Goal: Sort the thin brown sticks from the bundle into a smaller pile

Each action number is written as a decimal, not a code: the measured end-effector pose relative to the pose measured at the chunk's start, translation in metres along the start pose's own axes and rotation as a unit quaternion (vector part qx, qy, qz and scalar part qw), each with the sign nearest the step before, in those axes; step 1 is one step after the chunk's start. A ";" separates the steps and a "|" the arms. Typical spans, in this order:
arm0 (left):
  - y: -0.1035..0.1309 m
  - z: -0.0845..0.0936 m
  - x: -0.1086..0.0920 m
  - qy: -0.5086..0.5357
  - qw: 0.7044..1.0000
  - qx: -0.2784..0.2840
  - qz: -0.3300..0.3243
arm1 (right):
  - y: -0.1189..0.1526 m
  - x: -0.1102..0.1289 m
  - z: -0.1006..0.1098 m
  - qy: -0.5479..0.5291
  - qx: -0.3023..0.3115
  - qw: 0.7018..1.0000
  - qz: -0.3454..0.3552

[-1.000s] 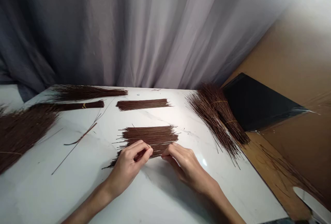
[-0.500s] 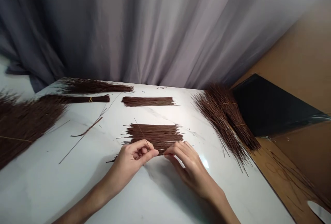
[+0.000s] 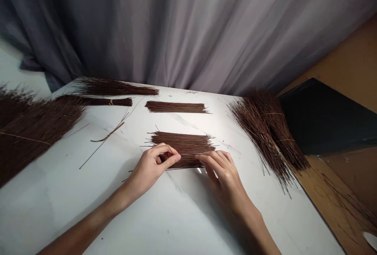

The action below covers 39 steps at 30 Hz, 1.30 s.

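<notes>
My left hand [image 3: 153, 164] pinches a thin dark brown stick [image 3: 159, 130] between thumb and forefinger; the stick slants up and to the left. Beneath and beyond it a flat layer of similar trimmed sticks [image 3: 185, 140] lies side by side on the white table [image 3: 165, 215], with uneven ends. Over the right part of this layer rests my right hand [image 3: 224, 168], its fingers bent forward and a gap showing between them and the thumb. Its fingertips appear to touch the sticks near the front edge.
Behind the layer lies a neat narrow stack of cut sticks [image 3: 176, 107]. Long brushy bundles stand left [image 3: 35, 129], back left [image 3: 114, 88] and right [image 3: 259, 137]. A few loose sticks with a brown strip [image 3: 110, 132] lie left of centre. A grey curtain [image 3: 176, 27] hangs behind.
The view has shifted slightly, so the table things sit higher and further right. My right fingertips have moved from the front edge of the layer onto its sticks. The left hand keeps its pinch.
</notes>
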<state>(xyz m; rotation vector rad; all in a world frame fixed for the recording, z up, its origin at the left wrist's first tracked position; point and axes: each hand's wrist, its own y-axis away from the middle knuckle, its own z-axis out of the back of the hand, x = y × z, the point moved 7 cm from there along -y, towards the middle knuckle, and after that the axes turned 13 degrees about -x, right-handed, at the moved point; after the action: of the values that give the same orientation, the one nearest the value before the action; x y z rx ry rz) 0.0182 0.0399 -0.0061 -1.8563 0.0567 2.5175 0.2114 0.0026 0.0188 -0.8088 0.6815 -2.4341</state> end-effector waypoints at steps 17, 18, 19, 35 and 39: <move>0.001 -0.007 0.005 -0.019 0.998 0.050 0.045 | -0.015 -0.003 0.010 0.059 -0.035 0.996 0.061; 0.002 -0.008 0.006 -0.027 0.997 0.054 0.044 | -0.016 0.002 0.010 0.068 -0.040 0.995 0.068; 0.002 -0.009 0.008 -0.036 0.997 0.058 0.039 | -0.018 0.009 0.009 0.080 -0.038 0.993 0.079; -0.004 -0.003 0.017 -0.064 0.996 0.022 0.055 | -0.037 -0.001 -0.022 0.147 0.024 0.979 0.138; -0.003 -0.005 0.017 -0.051 0.996 0.029 0.060 | -0.036 -0.005 -0.026 0.152 0.022 0.979 0.136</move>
<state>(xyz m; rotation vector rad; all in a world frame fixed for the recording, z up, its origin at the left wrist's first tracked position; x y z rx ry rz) 0.0179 0.0429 -0.0243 -1.7503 0.2451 2.6529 0.1878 0.0405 0.0201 -0.3024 0.7886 -2.3292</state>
